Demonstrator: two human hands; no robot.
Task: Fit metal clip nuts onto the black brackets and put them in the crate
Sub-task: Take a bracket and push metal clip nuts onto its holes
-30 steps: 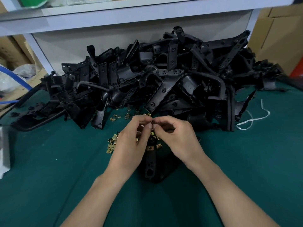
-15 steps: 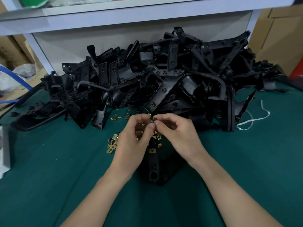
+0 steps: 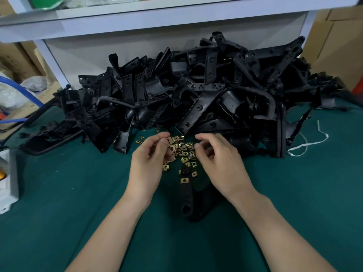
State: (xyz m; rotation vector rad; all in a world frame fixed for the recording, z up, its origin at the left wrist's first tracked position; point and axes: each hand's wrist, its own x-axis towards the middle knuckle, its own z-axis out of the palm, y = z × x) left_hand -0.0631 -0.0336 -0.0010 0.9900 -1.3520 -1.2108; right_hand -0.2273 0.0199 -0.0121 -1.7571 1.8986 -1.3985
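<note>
A heap of small brass-coloured clip nuts (image 3: 183, 149) lies on the green mat, between my two hands. My left hand (image 3: 149, 161) hovers at the heap's left edge, thumb and forefinger pinched together on a clip nut that is mostly hidden by the fingertips. At the heap's right edge is my right hand (image 3: 220, 161), fingers loosely curled, thumb and forefinger apart with nothing between them. One black bracket (image 3: 186, 195) lies flat under my hands with a clip nut (image 3: 184, 180) on it. A big pile of black brackets (image 3: 206, 91) fills the back of the table. No crate is in view.
A white shelf frame (image 3: 137, 22) stands behind the pile. Cardboard boxes (image 3: 337, 40) are at the far right, a white strap (image 3: 306, 146) lies on the mat at the right, and a grey-white device (image 3: 9, 183) sits at the left edge beside blue hoses (image 3: 23, 91).
My hands, which pinched a clip nut together over the heap, have drawn apart sideways. The right hand's fingers have let go and loosened.
</note>
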